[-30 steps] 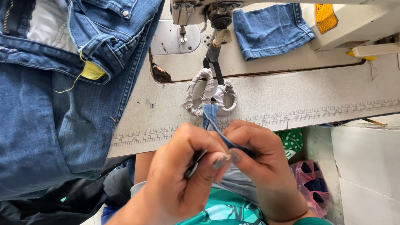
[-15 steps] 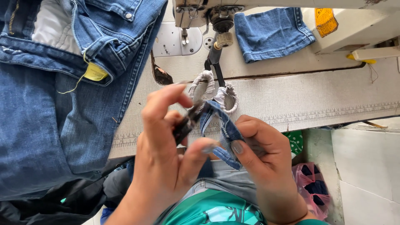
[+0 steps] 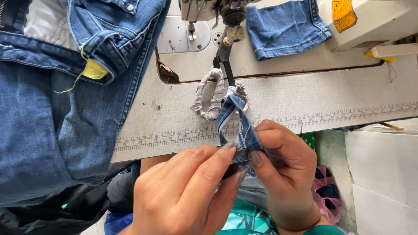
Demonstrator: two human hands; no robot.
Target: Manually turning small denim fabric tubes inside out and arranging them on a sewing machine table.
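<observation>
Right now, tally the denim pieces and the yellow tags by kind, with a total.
Jeans: 1
Denim patch: 1
Denim strip, pinched in right hand, left hand touching: 1
Yellow tags: 2
Total: 5

Two hands, left (image 3: 183, 196) and right (image 3: 285, 167), one denim strip (image 3: 235, 119), one jeans pile (image 3: 56, 109), one denim patch (image 3: 285, 26)
</observation>
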